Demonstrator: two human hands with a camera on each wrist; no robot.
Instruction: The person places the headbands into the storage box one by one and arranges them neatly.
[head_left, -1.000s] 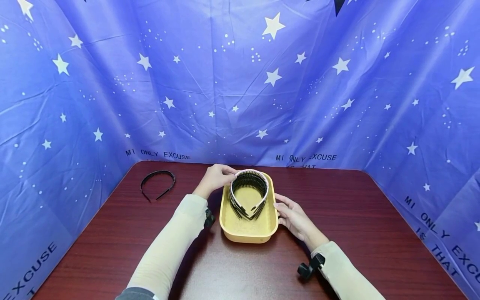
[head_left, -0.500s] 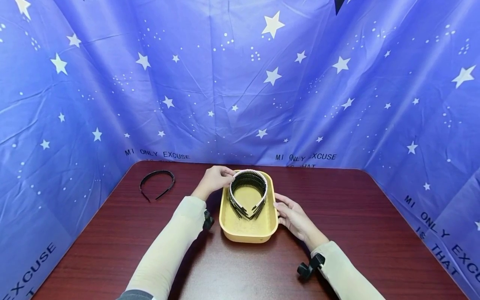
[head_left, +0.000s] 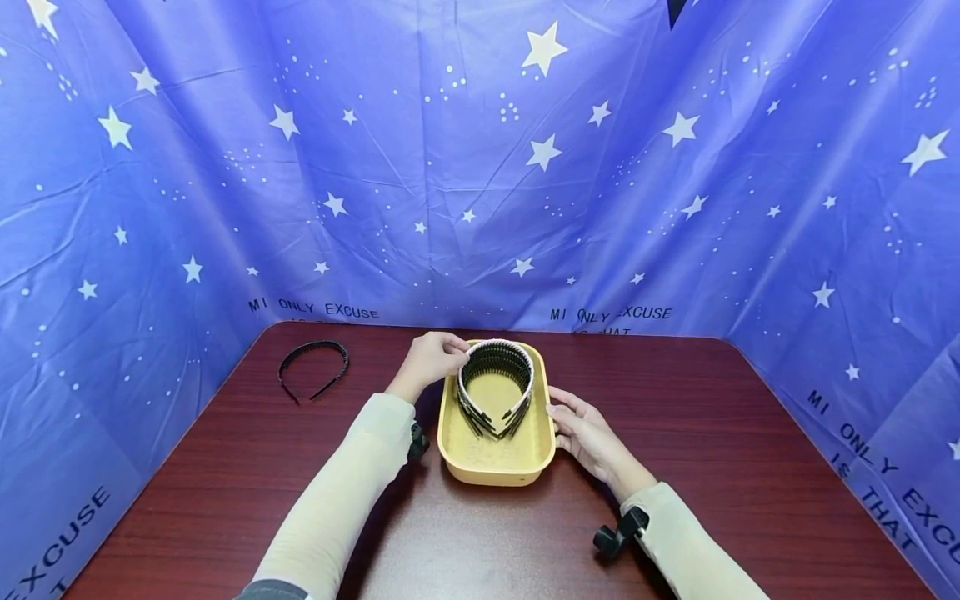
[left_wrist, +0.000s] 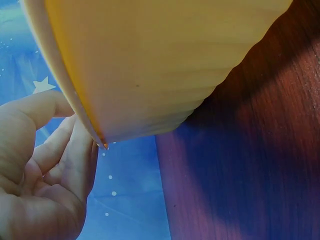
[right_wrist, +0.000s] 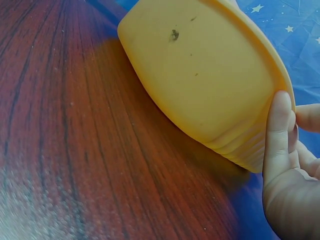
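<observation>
A yellow plastic storage box sits mid-table, with a stack of toothed headbands inside toward its far end. On top of the stack is a white headband; those beneath look black. My left hand reaches over the far left rim and pinches the white headband at its left side. From the left wrist view, the rim hides those fingertips. My right hand holds the box by its right side. Its thumb lies along the outer wall, just below the rim, in the right wrist view.
A single black headband lies at the far left of the dark red wooden table. Blue star-printed cloth hangs round the table's back and sides. Each wrist carries a black camera mount, such as the right mount.
The headband stack has shifted very slightly left in the box, with my left hand staying on it. My right hand and the box have hardly moved.
</observation>
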